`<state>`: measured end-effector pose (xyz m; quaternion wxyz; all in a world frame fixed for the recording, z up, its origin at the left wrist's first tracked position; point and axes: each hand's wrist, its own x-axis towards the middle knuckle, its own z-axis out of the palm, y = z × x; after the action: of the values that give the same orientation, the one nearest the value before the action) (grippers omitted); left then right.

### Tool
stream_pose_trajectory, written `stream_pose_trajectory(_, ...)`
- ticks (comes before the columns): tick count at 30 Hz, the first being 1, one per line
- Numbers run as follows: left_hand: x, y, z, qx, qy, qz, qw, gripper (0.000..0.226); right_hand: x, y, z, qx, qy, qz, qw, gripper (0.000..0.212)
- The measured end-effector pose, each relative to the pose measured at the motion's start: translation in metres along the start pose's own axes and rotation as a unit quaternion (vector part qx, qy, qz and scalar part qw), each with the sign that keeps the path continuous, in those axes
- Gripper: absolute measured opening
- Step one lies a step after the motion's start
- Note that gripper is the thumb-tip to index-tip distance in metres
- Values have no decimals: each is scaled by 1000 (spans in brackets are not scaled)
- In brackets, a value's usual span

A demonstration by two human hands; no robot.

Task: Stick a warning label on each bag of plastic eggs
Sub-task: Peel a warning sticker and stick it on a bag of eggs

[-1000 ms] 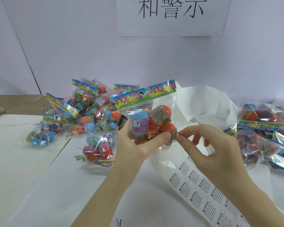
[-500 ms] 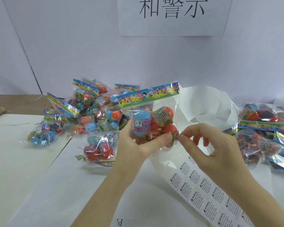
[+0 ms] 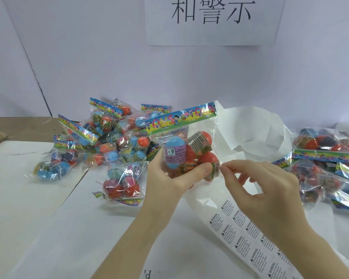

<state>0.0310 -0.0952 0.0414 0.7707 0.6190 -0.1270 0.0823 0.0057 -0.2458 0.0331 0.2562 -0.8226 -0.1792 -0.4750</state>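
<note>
Our left hand (image 3: 169,178) grips an egg bag (image 3: 186,150); our right hand (image 3: 264,190) pinches its edge, seemingly pressing a label; next, smooth it flat.

The counter (image 3: 16,208) is covered in white sheets, with bare brown surface showing at its far left. A pile of egg bags (image 3: 109,137) lies on it left of centre, far back. More egg bags (image 3: 326,158) lie at the right. A strip of warning labels (image 3: 248,238) runs from the centre toward the near right, with crumpled white backing paper (image 3: 250,125) behind it.
</note>
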Motion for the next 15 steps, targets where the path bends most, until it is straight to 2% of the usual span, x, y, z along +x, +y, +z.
stream_pose_trajectory(7, 4, 5, -5, 18, 4, -23, 1000, 50, 2, 4, -4, 41, -22, 37, 998, 23)
stream_pose_trajectory(11, 3, 8, -4, 22, -22, -30, 999, 48, 3, 7, -5, 21, -39, 34, 998, 26)
stream_pose_trajectory(13, 3, 6, -3, 22, -24, -38, 999, 49, 3, 6, -4, -4, -30, 23, 999, 26)
stream_pose_trajectory(15, 4, 3, -4, 7, -15, -49, 999, 40, 3, 3, -3, -15, -5, 29, 999, 22)
